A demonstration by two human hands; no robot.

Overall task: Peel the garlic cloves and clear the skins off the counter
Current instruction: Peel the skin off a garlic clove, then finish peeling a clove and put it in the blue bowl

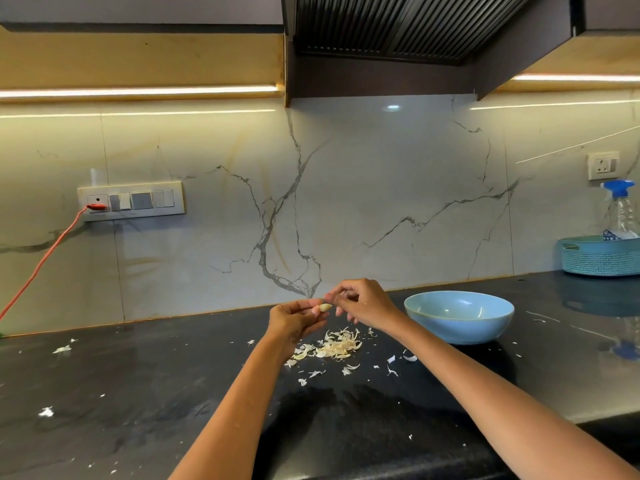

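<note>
Both hands work above the middle of the dark polished stone counter [138, 393], raised off its surface. The left hand [296, 322] curls its fingers round a small pale garlic clove [325, 308], held at the fingertips. The right hand [363, 303] meets it from the right, thumb and forefinger pinching at the clove's upper end, where a thin bit of skin seems to be caught; the exact hold is too small to tell.

Directly below the hands lies a loose heap of papery white garlic skins [332, 346], with smaller flakes scattered toward the near edge and far to the left. A wide light-blue ceramic bowl [459, 317] stands just beside the right wrist, hemming that side. To the left the counter runs open up to the veined marble backsplash [311, 202]. At the far right, well apart, a teal woven plastic basket [601, 256] holds a clear spray bottle with a blue trigger [621, 209]. An orange cable [41, 261] hangs from the white switch panel [131, 200] on the left.
</note>
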